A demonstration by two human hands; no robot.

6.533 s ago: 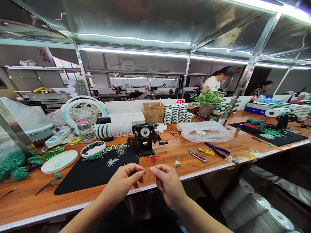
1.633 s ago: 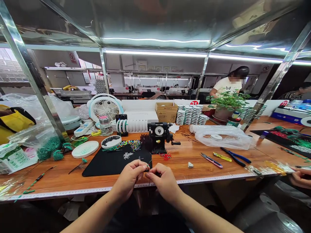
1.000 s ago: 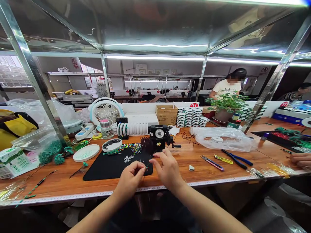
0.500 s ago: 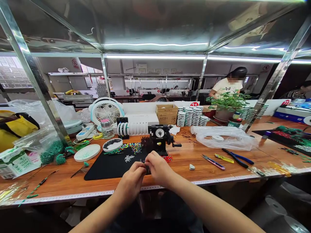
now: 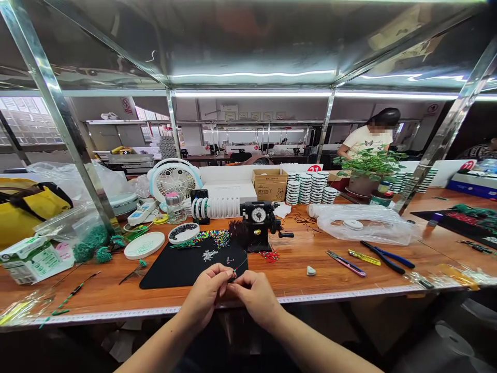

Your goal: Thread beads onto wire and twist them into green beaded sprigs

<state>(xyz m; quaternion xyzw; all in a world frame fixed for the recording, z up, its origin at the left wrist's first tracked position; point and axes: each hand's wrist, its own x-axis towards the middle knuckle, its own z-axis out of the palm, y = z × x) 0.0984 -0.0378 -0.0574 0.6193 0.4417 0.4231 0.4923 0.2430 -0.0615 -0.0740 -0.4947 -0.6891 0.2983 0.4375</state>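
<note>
My left hand [image 5: 207,293] and my right hand [image 5: 254,295] meet fingertip to fingertip over the near edge of the wooden bench [image 5: 310,256]. Both pinch a thin dark wire [image 5: 236,269] carrying tiny green and red beads. Just beyond my fingers lies a black mat [image 5: 182,267] with a pile of coloured beads [image 5: 212,238] and small white bits. A black hand-crank counter machine [image 5: 259,224] stands behind the mat, with red beads [image 5: 271,255] at its foot.
Pliers and cutters [image 5: 373,257] lie to the right by a clear plastic bag [image 5: 365,224]. White dishes [image 5: 144,245], a small fan [image 5: 173,180], spool stacks [image 5: 308,188] and a potted plant [image 5: 367,168] line the back. A yellow bag [image 5: 27,204] sits far left. Another person stands behind.
My right hand reached forward to the mat by the machine, then came back to the left hand. Both hands now sit lower and nearer, pinching the wire. The view shifted slightly left.
</note>
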